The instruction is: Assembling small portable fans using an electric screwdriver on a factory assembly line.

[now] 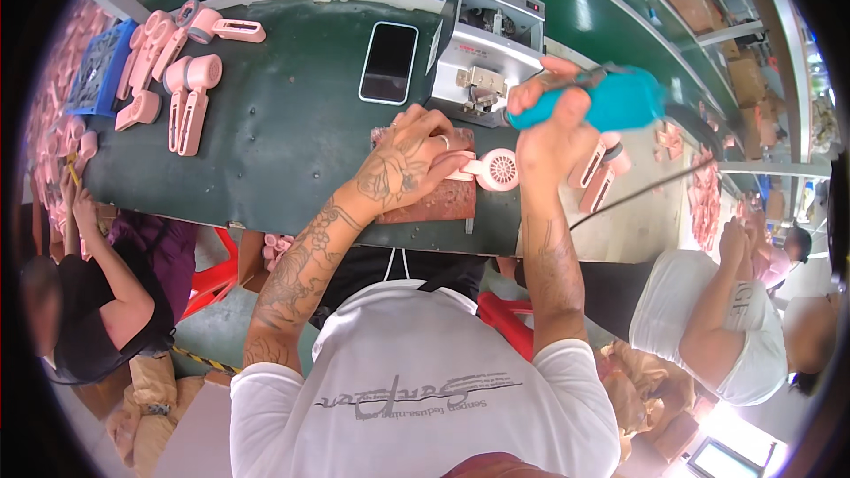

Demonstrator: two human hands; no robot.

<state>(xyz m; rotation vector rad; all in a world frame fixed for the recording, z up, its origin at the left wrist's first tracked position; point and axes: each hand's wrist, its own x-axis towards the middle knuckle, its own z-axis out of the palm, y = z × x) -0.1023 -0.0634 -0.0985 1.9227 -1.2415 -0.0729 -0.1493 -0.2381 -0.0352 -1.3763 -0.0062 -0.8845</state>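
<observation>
My left hand [409, 158], tattooed along the forearm, holds a pink handheld fan [498, 170] by its handle. The fan's round grilled head sticks out to the right, and the fingers partly hide the handle. Beneath them lies a reddish-brown board [434, 204]. My right hand [551, 119] is closed around a teal electric screwdriver [611, 99], raised above the bench. Its front end points left, close to the front of a grey metal screw feeder [485, 53]; whether the tip touches the feeder, I cannot tell.
A phone [389, 62] lies left of the feeder. Several pink fans [190, 88] and a blue crate [99, 71] occupy the left bench; more pink parts [602, 173] lie right. A black cord [646, 190] crosses there. Other people sit at both sides.
</observation>
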